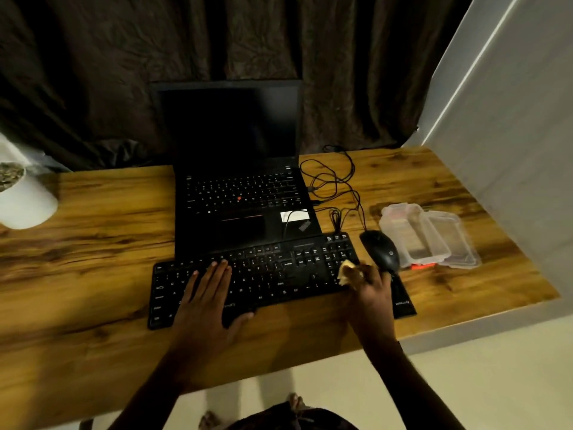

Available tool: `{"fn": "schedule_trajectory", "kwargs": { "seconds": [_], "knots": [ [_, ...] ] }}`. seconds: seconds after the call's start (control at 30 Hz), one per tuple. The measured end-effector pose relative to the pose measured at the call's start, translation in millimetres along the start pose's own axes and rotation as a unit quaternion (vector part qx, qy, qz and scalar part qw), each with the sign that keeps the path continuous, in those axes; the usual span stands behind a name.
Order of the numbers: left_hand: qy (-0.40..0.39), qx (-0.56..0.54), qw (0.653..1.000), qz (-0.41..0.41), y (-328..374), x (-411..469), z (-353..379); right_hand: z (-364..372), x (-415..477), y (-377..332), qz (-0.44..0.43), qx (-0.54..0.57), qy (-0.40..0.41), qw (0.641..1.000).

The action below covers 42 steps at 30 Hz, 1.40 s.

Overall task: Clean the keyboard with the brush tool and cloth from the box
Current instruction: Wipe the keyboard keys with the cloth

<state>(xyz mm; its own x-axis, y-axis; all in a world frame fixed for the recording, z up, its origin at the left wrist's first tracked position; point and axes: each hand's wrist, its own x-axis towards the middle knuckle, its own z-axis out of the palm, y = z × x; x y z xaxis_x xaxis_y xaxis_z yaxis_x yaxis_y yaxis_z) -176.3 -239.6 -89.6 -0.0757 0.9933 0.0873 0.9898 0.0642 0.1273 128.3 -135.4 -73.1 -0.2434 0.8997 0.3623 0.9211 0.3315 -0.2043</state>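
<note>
Right now I see the left hand [206, 293] lying flat on the left half of the keyboard [273, 268], fingers straight, thumb at its near edge. The right hand [370, 290] is bunched around the pale cloth [347, 271], holding it at the number keys on the keyboard's right end, just beside the mouse [379, 248]. The keyboard lies on the desk [93, 243], its far edge over the front of the open laptop [242, 197]. The clear box [415, 237] sits open, right of the mouse.
</note>
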Motion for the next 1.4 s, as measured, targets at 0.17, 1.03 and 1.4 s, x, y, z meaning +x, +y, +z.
{"fn": "schedule_trajectory", "kwargs": {
  "seconds": [0.17,1.03,1.4],
  "knots": [
    [-0.002,0.020,1.000,-0.008,2,-1,-1,2,3,0,0.010,0.040,-0.019,0.999],
    [0.010,0.019,1.000,-0.010,6,-3,-4,-4,58,-38,0.016,0.023,-0.234,0.972],
    [-0.003,0.029,1.000,-0.006,3,-1,-1,4,82,3,-0.001,-0.048,-0.174,0.984]
  ]
}}
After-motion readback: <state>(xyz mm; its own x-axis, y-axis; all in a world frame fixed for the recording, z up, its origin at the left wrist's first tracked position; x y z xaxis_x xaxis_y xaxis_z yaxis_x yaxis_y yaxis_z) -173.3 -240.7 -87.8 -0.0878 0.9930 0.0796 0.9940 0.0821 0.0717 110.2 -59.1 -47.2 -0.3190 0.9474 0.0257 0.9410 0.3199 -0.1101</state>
